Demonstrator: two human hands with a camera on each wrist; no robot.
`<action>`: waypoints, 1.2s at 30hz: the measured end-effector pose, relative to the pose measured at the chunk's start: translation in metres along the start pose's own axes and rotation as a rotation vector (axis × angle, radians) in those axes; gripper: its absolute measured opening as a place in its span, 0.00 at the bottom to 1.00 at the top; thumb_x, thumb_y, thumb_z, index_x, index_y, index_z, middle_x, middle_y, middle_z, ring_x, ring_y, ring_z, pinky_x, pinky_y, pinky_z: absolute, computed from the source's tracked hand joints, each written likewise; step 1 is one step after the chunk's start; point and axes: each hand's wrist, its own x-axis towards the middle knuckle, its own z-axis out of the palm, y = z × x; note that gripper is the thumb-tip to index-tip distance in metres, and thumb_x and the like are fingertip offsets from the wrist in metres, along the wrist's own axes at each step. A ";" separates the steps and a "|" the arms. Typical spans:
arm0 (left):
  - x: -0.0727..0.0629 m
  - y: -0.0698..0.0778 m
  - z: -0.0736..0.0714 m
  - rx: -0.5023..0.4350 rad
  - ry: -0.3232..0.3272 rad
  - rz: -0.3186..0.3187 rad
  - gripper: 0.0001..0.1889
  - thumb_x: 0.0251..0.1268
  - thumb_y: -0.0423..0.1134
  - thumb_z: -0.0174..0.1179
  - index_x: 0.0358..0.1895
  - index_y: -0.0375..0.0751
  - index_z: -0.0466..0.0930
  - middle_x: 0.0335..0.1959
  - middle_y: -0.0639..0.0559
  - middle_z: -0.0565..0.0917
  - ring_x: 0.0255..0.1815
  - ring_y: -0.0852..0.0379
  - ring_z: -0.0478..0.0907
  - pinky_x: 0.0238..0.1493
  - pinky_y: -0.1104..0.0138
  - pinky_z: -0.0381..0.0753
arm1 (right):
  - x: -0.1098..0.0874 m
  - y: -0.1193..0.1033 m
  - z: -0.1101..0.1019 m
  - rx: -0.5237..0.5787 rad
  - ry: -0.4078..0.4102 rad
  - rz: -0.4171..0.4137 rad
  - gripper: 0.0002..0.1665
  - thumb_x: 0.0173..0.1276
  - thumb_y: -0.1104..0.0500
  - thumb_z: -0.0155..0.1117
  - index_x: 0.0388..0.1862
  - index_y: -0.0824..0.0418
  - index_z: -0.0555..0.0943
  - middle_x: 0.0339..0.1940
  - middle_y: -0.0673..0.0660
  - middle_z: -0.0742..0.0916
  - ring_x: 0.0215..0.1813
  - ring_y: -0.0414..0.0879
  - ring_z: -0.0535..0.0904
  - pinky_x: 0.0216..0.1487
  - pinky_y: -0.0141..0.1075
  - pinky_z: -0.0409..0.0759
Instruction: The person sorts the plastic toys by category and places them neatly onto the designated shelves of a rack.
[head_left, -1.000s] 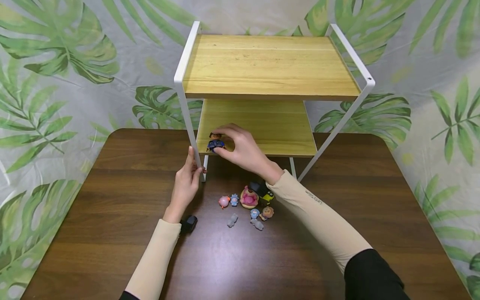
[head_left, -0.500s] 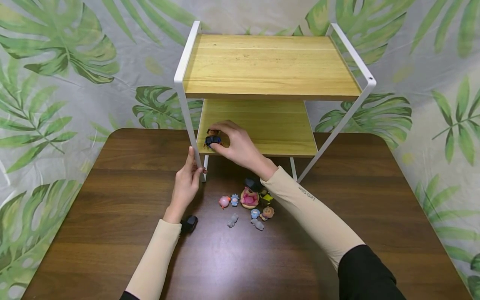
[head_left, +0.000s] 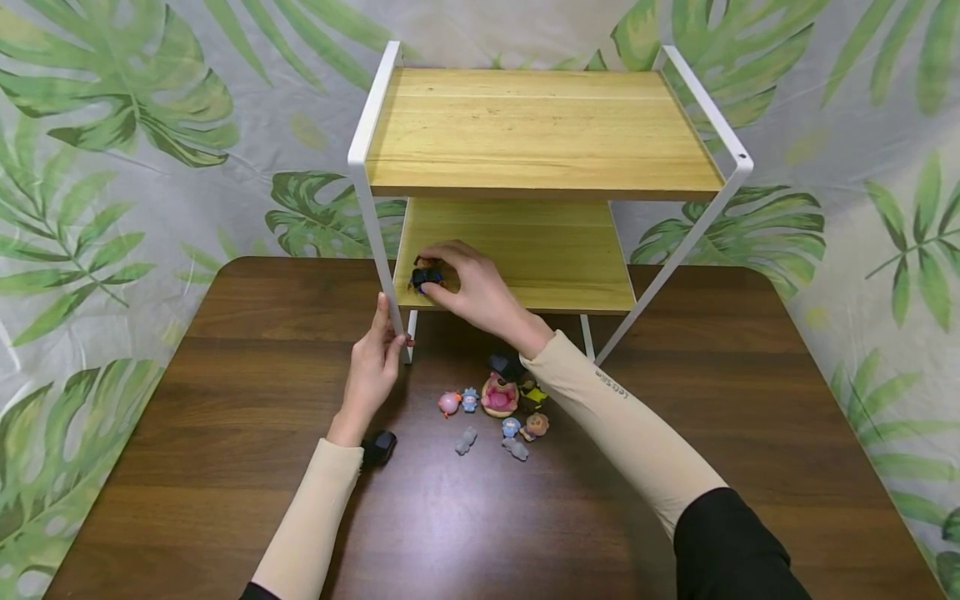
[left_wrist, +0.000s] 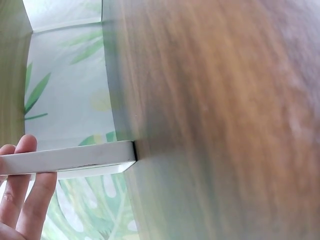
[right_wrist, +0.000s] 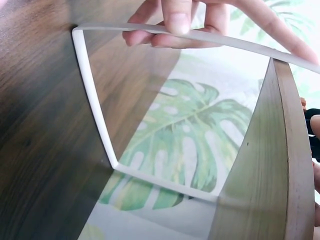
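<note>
While the left hand (head_left: 371,364) gripped the near left leg (head_left: 379,250) of the white-framed rack (head_left: 697,108), the right hand (head_left: 480,290) pinched a small figure (head_left: 426,277), dark-clothed with touches of blue, at the front left corner of the lower shelf (head_left: 540,258). The figure sat between the right thumb and the curved fingers, which stood only as far apart as it needed, with a rounded gap left toward the palm. Its feet could not be made out well enough to tell whether they touched the board. The left hand was well below and to the left of the figure, its thumb on one side of the leg and its fingers on the other, closed to the leg's thickness.

The rack stood on the brown surface (head_left: 675,433), the upper shelf (head_left: 540,129) above the right hand. Below the lower shelf and in front of the rack lay a loose cluster: a pink toy (head_left: 448,404) beside a blue toy (head_left: 469,400), then a round toy (head_left: 499,397) with a black toy (head_left: 506,368) just behind it. A yellow toy (head_left: 534,397) stood near the right sleeve (head_left: 622,425). Nearer the person were a brown toy (head_left: 536,427) and two grey toys.
</note>
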 end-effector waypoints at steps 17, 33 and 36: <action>0.001 0.001 0.000 -0.025 -0.002 -0.014 0.57 0.61 0.18 0.57 0.73 0.82 0.36 0.35 0.34 0.81 0.31 0.43 0.82 0.34 0.52 0.81 | -0.004 0.000 -0.005 -0.001 0.004 0.017 0.28 0.66 0.57 0.66 0.62 0.66 0.74 0.58 0.62 0.78 0.58 0.51 0.76 0.58 0.37 0.72; 0.000 0.001 0.001 -0.021 0.002 -0.017 0.57 0.61 0.18 0.57 0.73 0.82 0.36 0.34 0.34 0.81 0.31 0.43 0.82 0.32 0.53 0.80 | -0.034 0.004 -0.024 0.052 0.085 -0.043 0.26 0.64 0.62 0.67 0.60 0.69 0.75 0.54 0.63 0.81 0.55 0.52 0.78 0.56 0.37 0.74; 0.000 0.001 0.001 -0.020 0.007 -0.012 0.57 0.61 0.18 0.56 0.73 0.81 0.36 0.33 0.35 0.81 0.31 0.43 0.82 0.32 0.53 0.80 | -0.043 0.005 -0.028 0.082 0.098 -0.053 0.25 0.64 0.64 0.67 0.60 0.70 0.75 0.52 0.64 0.82 0.53 0.53 0.79 0.55 0.36 0.75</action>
